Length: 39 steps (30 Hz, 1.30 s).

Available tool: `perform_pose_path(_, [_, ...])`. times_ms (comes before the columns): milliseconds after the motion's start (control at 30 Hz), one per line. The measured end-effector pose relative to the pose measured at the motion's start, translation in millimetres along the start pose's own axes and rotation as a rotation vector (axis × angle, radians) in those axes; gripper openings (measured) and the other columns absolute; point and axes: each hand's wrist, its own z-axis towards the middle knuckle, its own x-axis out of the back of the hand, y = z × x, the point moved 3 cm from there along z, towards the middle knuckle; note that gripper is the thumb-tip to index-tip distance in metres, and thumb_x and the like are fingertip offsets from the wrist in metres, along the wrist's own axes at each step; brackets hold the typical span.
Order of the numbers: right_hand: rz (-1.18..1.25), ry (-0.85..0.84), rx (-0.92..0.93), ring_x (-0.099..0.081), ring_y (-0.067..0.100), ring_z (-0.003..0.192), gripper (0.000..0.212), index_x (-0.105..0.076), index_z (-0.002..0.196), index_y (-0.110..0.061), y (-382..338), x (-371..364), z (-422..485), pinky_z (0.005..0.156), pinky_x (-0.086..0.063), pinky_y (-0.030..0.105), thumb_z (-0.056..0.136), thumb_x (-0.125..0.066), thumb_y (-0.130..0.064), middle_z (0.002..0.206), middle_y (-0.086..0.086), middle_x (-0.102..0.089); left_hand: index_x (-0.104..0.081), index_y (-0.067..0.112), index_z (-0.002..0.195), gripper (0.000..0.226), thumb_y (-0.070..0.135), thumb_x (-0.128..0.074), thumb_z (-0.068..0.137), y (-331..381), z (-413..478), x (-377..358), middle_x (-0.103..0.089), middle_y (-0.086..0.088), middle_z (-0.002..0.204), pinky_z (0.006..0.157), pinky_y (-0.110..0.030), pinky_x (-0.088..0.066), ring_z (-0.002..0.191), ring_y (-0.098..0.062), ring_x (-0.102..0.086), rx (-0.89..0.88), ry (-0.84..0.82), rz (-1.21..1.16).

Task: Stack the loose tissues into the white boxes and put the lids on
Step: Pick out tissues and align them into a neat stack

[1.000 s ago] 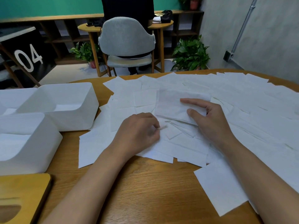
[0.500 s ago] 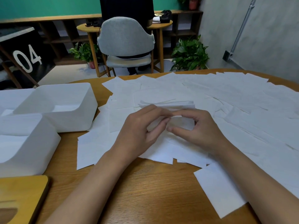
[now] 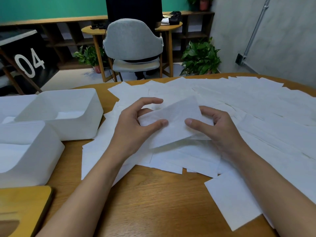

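Observation:
A white tissue [image 3: 176,122] is lifted off the pile, tilted, and held at its two ends. My left hand [image 3: 135,127] grips its left end with thumb and fingers; my right hand [image 3: 217,127] grips its right end. Below and to the right, loose tissues [image 3: 256,106] cover most of the wooden table. Two open white boxes stand at the left: the farther box [image 3: 77,129] holds a few tissues, and the nearer box [image 3: 39,165] shows tissue inside too. A wooden lid [image 3: 25,206] with an oval slot lies at the bottom left corner.
Bare wooden table [image 3: 153,202] shows near the front edge between my forearms. One separate tissue [image 3: 234,200] lies at the bottom right. Beyond the table stand a grey chair [image 3: 133,43], a person behind it, small round tables and potted plants [image 3: 200,57].
My hands came together over the pile, pinched up one tissue, then drew apart, lifting it and spreading it between them.

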Motion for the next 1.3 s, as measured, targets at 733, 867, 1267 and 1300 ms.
perform_pose_path(733, [-0.027,-0.05,0.097,-0.07,0.019,0.113,0.06,-0.044,0.139,-0.043,1.3,-1.9,0.7,0.098,-0.059,0.042,0.093,-0.077,-0.023,0.137,-0.002,-0.061,-0.062,0.042,0.132,0.046,0.033,-0.08,0.091,-5.2,-4.8,-11.3,-0.069,0.013,0.121,0.07,-0.014,-0.053,0.092,0.004,-0.068,0.149,-0.033,-0.089])
perform_pose_path(867, [-0.12,-0.062,0.114,-0.067,0.006,0.113,0.028,-0.077,0.116,-0.028,2.2,-2.7,0.6,0.092,-0.051,0.023,0.097,-0.072,-0.009,0.12,-0.015,-0.073,-0.057,0.036,0.133,0.056,0.029,-0.086,0.086,-11.8,-3.2,-11.8,-0.071,0.013,0.115,0.075,-0.021,-0.059,0.1,-0.007,-0.07,0.112,0.105,-0.061])
perform_pose_path(1267, [-0.156,0.172,0.062,-0.061,-0.005,0.119,0.035,-0.08,0.111,-0.034,12.6,7.8,7.4,0.111,-0.048,0.031,0.097,-0.066,-0.005,0.119,-0.024,-0.073,-0.081,0.037,0.104,0.025,0.044,-0.088,0.081,-26.0,-13.0,-40.5,-0.062,0.016,0.102,0.086,-0.028,-0.046,0.104,-0.012,-0.058,-0.179,-0.395,0.365])
perform_pose_path(1300, [-0.155,0.171,0.065,-0.061,-0.005,0.12,0.035,-0.08,0.111,-0.034,12.7,7.8,7.5,0.111,-0.048,0.032,0.097,-0.066,-0.005,0.119,-0.024,-0.073,-0.082,0.038,0.106,0.025,0.042,-0.087,0.082,-25.4,-13.7,-41.8,-0.06,0.016,0.103,0.087,-0.027,-0.047,0.105,-0.012,-0.057,-0.181,-0.395,0.354])
